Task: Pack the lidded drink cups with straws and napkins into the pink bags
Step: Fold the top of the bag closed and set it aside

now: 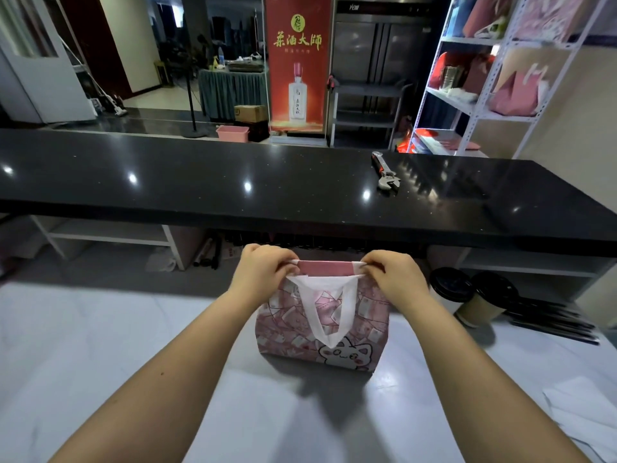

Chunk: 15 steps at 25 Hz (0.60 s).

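Note:
A pink bag [293,332] with a white cat print and white handles stands upright on the white table [133,345] in front of me. My left hand [260,272] pinches the left end of its top edge. My right hand [394,279] pinches the right end. The bag's mouth is held nearly closed, so its contents are hidden. Two paper drink cups with black lids [450,285] [494,292] stand just right of the bag. Beside them lie several dark wrapped straws [551,319]. White napkins [584,412] lie at the table's right edge.
A long black counter [233,185] runs across behind the table, with an adjustable wrench [385,173] on it. A white shelf rack [484,78] at the back right holds more pink bags.

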Each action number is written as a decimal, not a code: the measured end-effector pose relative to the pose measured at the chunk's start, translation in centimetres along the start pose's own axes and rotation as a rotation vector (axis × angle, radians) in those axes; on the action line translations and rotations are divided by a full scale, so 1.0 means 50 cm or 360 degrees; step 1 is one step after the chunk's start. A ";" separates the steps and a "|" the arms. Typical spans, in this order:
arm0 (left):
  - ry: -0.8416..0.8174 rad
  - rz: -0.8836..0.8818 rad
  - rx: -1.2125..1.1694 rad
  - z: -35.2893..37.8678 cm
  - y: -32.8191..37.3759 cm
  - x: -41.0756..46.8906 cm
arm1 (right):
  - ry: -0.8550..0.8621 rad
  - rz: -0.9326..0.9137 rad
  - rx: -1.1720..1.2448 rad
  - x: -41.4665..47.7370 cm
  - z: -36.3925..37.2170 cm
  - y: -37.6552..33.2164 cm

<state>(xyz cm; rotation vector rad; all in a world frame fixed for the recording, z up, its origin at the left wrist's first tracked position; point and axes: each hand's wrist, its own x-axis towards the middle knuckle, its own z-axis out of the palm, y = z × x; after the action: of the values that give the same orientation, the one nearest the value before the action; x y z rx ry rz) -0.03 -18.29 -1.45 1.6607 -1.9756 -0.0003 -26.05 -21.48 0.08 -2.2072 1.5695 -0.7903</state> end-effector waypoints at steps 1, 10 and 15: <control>0.0024 0.0018 -0.0029 -0.006 -0.022 -0.009 | -0.0013 0.0065 0.0146 -0.007 -0.006 0.015; 0.0348 -0.0394 -0.0344 -0.005 -0.040 -0.019 | 0.0334 0.0127 0.0148 -0.037 0.008 0.012; 0.0625 -0.0643 -0.0882 -0.008 -0.004 -0.132 | 0.0585 -0.0093 0.0390 -0.097 0.092 -0.051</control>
<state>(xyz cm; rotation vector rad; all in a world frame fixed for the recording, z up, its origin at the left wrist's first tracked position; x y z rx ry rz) 0.83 -12.22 -3.85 1.5083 -1.1873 -0.3171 -22.50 -16.32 -3.41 -2.0192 1.4683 -1.3914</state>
